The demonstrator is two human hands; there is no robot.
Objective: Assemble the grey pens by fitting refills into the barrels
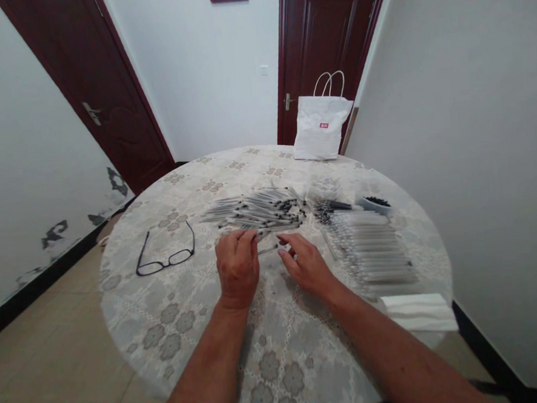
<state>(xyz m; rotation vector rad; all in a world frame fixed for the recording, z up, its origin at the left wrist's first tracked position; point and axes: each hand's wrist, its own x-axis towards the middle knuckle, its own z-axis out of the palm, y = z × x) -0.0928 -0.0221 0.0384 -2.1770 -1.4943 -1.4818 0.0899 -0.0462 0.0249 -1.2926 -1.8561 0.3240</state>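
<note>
My left hand [237, 261] is closed, its fingers bent downward, on a slim pen [268, 249] with a pale barrel and a dark end. The pen sticks out to the right, toward my right hand [302, 258]. Thumb and forefinger of that hand are apart, close to the pen's dark end; whether they touch it I cannot tell. Just beyond both hands lies a loose pile of similar pens [260, 208], grey-white with black ends. To the right, many pale, tube-like barrels [377, 248] lie in stacked rows. A single pale stick [330, 245] lies between them and my right hand.
Black-framed glasses [165, 262] lie at left. Small dark parts [324, 212] and a clear plastic bag [323, 188] sit behind the rows, beside a bowl [373, 204] of black pieces. Folded white paper [419, 312] is at the right edge; a white paper bag [321, 127] stands at the far edge.
</note>
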